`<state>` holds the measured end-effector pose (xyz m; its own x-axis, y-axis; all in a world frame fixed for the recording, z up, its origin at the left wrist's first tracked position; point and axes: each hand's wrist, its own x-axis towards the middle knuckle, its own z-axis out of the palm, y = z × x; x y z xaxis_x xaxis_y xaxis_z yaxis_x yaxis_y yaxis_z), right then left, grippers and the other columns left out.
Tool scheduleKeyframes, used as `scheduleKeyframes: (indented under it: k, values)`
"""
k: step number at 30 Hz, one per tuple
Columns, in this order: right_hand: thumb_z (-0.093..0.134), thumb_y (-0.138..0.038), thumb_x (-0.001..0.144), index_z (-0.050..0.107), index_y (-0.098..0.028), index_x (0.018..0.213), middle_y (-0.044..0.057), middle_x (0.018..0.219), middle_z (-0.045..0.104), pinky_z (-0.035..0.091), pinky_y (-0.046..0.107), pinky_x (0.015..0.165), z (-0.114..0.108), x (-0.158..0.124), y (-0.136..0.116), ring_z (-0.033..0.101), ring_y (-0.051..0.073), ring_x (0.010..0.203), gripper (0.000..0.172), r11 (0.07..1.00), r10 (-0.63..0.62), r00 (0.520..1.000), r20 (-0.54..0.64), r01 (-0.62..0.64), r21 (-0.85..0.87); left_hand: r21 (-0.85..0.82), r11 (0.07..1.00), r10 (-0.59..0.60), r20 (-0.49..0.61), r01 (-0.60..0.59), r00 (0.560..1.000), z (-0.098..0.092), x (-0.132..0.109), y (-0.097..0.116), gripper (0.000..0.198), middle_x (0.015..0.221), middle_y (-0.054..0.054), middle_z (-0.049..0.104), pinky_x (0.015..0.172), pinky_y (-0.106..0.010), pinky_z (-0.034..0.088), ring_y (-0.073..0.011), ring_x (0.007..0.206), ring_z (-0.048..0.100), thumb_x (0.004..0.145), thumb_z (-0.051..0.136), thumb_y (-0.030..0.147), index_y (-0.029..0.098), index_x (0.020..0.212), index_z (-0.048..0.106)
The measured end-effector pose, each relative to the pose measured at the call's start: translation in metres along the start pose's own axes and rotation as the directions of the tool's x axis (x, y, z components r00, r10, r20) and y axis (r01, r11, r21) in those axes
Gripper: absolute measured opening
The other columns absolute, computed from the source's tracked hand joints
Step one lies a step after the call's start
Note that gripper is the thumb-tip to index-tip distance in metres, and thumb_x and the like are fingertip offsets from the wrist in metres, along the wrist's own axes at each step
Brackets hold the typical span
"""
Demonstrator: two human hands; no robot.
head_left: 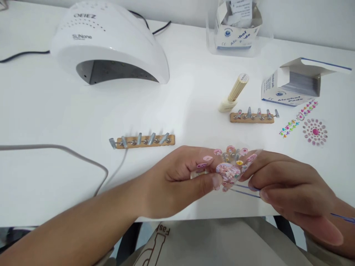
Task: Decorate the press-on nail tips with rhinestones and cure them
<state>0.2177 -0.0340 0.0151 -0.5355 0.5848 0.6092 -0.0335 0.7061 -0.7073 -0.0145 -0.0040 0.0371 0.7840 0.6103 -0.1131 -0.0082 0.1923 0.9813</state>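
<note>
In the middle of the head view, my left hand (pixel 177 181) is closed, pinching a clear sticker sheet (pixel 228 173) between thumb and fingers. Pink flowers and a larger round picture are printed on the sheet. My right hand (pixel 299 188) is closed round blue tweezers (pixel 245 193), whose back end shows at the wrist. The tweezers' arms reach left to the lower edge of the sheet; whether their tips grip a sticker cannot be made out. Beyond my hands stands a wooden nail stand (pixel 252 119) bearing several grey false nails with small pink spots.
Further left lies another nail stand (pixel 145 143) with several grey nails. A white nail lamp (pixel 111 40) stands behind it. Around the right side are a polish bottle (pixel 233 94), two alcohol pad boxes (pixel 277 88) and gem stickers (pixel 315 132). A cable (pixel 69 149) crosses the left.
</note>
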Motion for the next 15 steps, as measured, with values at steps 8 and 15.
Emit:
scheduleKeyframes:
  k: [8,15]
  values:
    - [0.037,-0.046,0.096,0.062,-0.019,0.083,0.006,0.07,0.061,0.059,0.039,0.064,0.009,-0.005,0.011,0.065,0.019,0.069,0.039,0.989,-0.011,0.988,-0.151,0.033,0.141,-0.03,0.999,-0.021,-0.023,0.02,1.0,0.002,0.0,-0.002,0.017,0.077,-0.002,0.058,0.071,-0.028,0.046,-0.0141,0.074,0.054,0.091,0.047,0.017,0.015,0.08,0.06]
    - [0.037,-0.042,0.096,0.063,-0.016,0.091,0.006,0.072,0.062,0.057,0.039,0.065,0.01,-0.007,0.01,0.064,0.019,0.07,0.036,0.987,0.024,0.99,-0.139,-0.001,0.162,-0.015,0.998,-0.063,-0.054,0.063,0.997,0.001,-0.001,-0.002,0.017,0.073,-0.001,0.058,0.066,-0.027,0.046,-0.0125,0.069,0.053,0.09,0.047,0.019,0.015,0.077,0.059]
